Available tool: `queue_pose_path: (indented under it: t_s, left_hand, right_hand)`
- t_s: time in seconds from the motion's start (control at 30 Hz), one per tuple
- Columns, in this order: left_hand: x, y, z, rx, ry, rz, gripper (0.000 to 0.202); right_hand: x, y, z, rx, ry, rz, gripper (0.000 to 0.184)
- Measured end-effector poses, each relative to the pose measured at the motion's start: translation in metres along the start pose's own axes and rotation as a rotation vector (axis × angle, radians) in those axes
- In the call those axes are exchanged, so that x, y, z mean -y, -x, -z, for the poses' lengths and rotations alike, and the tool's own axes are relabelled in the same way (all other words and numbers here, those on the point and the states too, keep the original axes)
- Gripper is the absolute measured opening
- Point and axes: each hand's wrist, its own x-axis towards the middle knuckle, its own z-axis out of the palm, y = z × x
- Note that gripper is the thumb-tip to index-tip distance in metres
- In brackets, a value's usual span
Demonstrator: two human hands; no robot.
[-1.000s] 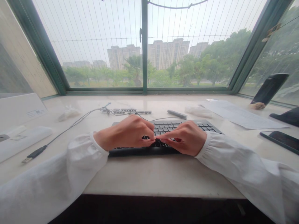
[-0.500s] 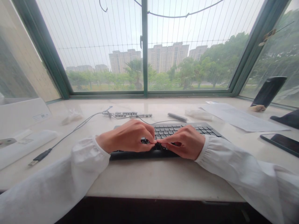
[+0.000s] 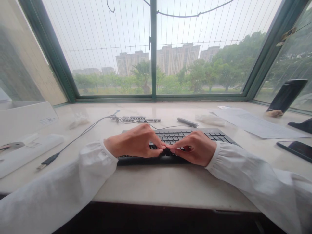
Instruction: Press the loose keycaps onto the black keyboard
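Observation:
A black keyboard lies on the white sill, with some key places at its left bare of caps. Over its left half, my left hand is closed in a pinch. My right hand pinches from the other side, and the fingertips of both hands meet just above the lower middle keys. Between them is a small dark piece that looks like a keycap, mostly covered by the fingers. Behind the keyboard lie several loose keycaps in rows and a dark bar-shaped piece.
A cable with a USB plug runs along the left, near a white box and a white tray-like part. On the right are paper sheets, a phone and a dark upright object. Crumpled clear plastic lies behind.
The whole view has shifted slightly, so things sit a little farther right. Both hands keep their pinch at the same keys, with only small finger movement.

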Motion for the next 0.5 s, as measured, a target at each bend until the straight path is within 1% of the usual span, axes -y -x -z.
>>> queue_pose_path:
  t_s: [0.1,0.23,0.3,0.43,0.5]
  left_hand:
    - [0.0,0.0,0.002,0.007,-0.027,0.021,0.02]
    - [-0.003,-0.002,0.003,0.018,-0.076,0.013,0.019]
    - [-0.007,-0.003,0.002,0.02,-0.152,0.0,0.019]
    - [-0.015,-0.005,-0.004,0.024,-0.351,-0.048,0.029]
    - [-0.016,-0.004,-0.006,0.028,-0.377,-0.059,0.03]
  right_hand:
    - [0.0,-0.002,0.001,0.006,-0.042,-0.018,0.021]
    - [0.001,-0.006,0.004,0.034,-0.084,-0.042,0.02]
    - [0.001,-0.006,0.005,0.046,-0.09,-0.055,0.021]
    - [0.003,-0.006,0.006,0.066,-0.067,-0.022,0.02]
    - [0.003,-0.006,0.005,0.065,-0.041,0.005,0.02]
